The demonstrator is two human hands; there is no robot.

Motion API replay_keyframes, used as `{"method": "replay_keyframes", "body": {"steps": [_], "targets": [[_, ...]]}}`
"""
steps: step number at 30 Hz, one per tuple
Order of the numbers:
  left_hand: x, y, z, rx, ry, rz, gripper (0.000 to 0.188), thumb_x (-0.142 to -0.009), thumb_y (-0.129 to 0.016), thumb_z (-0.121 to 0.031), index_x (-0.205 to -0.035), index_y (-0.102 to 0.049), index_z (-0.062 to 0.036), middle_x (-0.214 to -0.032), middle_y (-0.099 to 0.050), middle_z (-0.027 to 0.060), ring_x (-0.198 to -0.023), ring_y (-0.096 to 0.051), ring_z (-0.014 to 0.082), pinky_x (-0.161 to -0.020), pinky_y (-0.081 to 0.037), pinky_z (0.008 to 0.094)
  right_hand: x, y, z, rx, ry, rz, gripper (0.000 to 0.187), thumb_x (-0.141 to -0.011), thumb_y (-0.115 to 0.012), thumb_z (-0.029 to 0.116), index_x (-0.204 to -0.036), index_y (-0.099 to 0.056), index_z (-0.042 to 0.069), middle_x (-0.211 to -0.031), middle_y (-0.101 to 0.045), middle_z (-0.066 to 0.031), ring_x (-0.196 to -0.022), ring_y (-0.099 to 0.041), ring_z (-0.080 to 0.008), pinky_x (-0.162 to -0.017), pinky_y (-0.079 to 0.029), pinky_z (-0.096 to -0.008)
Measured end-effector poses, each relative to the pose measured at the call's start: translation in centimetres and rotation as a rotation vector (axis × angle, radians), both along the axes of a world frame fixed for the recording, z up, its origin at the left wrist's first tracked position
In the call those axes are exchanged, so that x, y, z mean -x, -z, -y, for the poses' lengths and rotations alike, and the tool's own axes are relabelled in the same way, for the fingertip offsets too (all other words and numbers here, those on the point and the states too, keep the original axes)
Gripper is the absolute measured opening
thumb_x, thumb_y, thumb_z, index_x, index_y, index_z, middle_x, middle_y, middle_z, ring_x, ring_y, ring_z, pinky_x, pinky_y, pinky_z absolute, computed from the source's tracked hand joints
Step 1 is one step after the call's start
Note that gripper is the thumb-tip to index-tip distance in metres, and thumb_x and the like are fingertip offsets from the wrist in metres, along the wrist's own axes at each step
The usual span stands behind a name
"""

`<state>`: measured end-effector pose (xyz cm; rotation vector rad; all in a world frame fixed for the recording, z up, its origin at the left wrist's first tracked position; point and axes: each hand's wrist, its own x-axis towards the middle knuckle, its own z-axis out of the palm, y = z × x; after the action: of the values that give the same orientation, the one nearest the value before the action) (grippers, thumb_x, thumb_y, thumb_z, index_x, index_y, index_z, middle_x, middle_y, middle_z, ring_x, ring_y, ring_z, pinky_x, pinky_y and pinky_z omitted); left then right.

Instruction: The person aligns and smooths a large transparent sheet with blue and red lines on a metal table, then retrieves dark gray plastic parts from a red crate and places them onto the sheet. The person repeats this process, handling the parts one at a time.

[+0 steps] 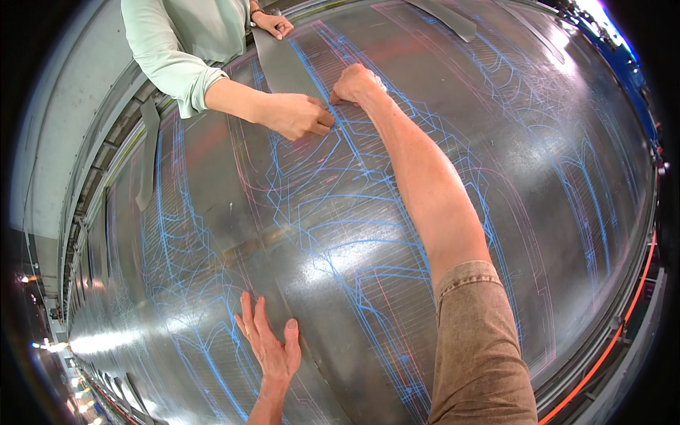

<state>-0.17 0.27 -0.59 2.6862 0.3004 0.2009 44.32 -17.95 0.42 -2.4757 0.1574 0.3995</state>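
My right hand (356,85) reaches far across the dark sheet-covered surface (262,212). Its fingers are curled closed, with the tips down at the near right corner of a flat grey strip (283,69). Whether they pinch the strip's edge is hidden. My left hand (273,350) is open low in the view, fingers spread and palm down at the surface, holding nothing. Opposite me, another person's closed hand (301,117) is at the strip's near end, close to my right fingertips. That person's other hand (274,25) rests by its far end.
Blue and pink line patterns cover the surface. More grey strips lie at the far left edge (148,156) and far right (443,19). The other person in a pale green sleeve (170,64) leans in from the far side. An orange cable (602,354) runs along the right edge.
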Motion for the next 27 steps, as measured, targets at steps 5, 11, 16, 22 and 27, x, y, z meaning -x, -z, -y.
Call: {"method": "replay_keyframes", "body": {"steps": [5,11,16,22,27], "targets": [[-0.05,-0.12,0.06,-0.013,-0.006,-0.012,0.068,-0.093,-0.051,-0.046,-0.134,-0.039,0.0057,-0.148,-0.026,0.0269,-0.140,-0.023,0.0410,-0.112,-0.007,0.0596,0.35,-0.22,-0.03,0.019,0.012,0.031,0.049,-0.062,-0.083,0.029,-0.103,-0.069,0.006,-0.102,-0.067,-0.0124,-0.097,-0.064,-0.0248,-0.080,-0.052,-0.0353],[-0.15,-0.33,0.26,-0.008,-0.001,-0.009,0.067,-0.093,-0.051,-0.046,-0.134,-0.039,0.0057,-0.148,-0.026,0.0272,-0.140,-0.023,0.0412,-0.112,-0.007,0.0598,0.56,-0.13,0.05,0.058,0.009,0.093,0.032,-0.064,-0.080,0.028,-0.085,-0.073,0.006,-0.075,-0.068,-0.0090,-0.074,-0.068,-0.0207,-0.067,-0.053,-0.0326],[-0.02,-0.34,0.28,-0.054,0.005,-0.002,0.067,-0.095,-0.049,-0.046,-0.134,-0.039,0.0077,-0.148,-0.027,0.0257,-0.138,-0.025,0.0429,-0.113,-0.012,0.0563,0.69,-0.24,0.20,0.024,0.019,0.103,0.032,-0.063,-0.080,0.027,-0.085,-0.073,0.006,-0.076,-0.069,-0.0093,-0.075,-0.068,-0.0207,-0.067,-0.053,-0.0329],[-0.14,-0.27,0.35,-0.060,0.000,-0.014,0.067,-0.095,-0.048,-0.047,-0.134,-0.039,0.0072,-0.149,-0.027,0.0251,-0.138,-0.025,0.0421,-0.114,-0.012,0.0560,0.08,0.37,-0.13,0.072,0.037,0.086,0.035,-0.063,-0.081,0.028,-0.090,-0.072,0.007,-0.079,-0.069,-0.0083,-0.077,-0.068,-0.0203,-0.069,-0.053,-0.0326],[-0.07,-0.25,0.29,-0.059,-0.002,-0.008,0.066,-0.095,-0.048,-0.046,-0.134,-0.039,0.0067,-0.149,-0.027,0.0251,-0.138,-0.025,0.0420,-0.114,-0.011,0.0558,0.56,-0.11,-0.14,0.054,0.035,0.073,0.036,-0.064,-0.082,0.029,-0.091,-0.072,0.007,-0.080,-0.070,-0.0078,-0.078,-0.068,-0.0201,-0.069,-0.053,-0.0330]]}}
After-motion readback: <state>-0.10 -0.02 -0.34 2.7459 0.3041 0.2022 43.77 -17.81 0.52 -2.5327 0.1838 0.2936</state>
